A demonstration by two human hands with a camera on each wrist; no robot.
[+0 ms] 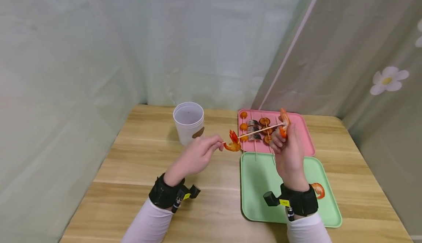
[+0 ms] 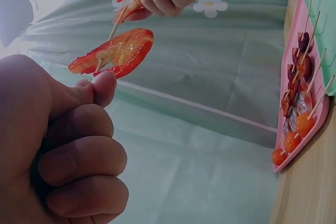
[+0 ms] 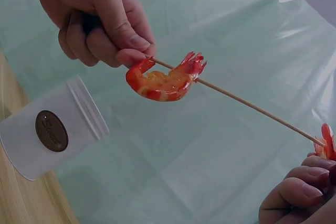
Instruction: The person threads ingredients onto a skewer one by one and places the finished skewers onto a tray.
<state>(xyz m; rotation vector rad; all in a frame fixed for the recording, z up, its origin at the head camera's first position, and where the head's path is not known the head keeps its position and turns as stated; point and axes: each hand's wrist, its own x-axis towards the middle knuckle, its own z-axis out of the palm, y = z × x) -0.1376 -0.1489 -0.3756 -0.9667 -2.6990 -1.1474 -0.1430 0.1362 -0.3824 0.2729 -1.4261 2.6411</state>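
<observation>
My left hand [image 1: 199, 153] pinches one end of a thin wooden skewer [image 3: 252, 107] between thumb and forefinger, its other fingers curled. Close to those fingertips, an orange-red shrimp [image 3: 163, 84] is threaded on the stick. At the skewer's other end, my right hand [image 1: 290, 155] holds a second shrimp [image 1: 284, 122], with the stick's tip at its flesh. The skewer slants up from left to right, held above the trays. A third shrimp [image 1: 318, 190] lies on the green tray [image 1: 260, 199], partly hidden behind the right wrist.
A pink tray [image 1: 304, 137] at the back right carries several filled skewers, with orange balls [image 1: 243, 126], silvery fish-like pieces [image 1: 253, 130] and brown round slices [image 1: 265, 121]. Left of it stands a white cup [image 1: 188, 124] on the wooden table [image 1: 132, 169]. Curtains hang behind.
</observation>
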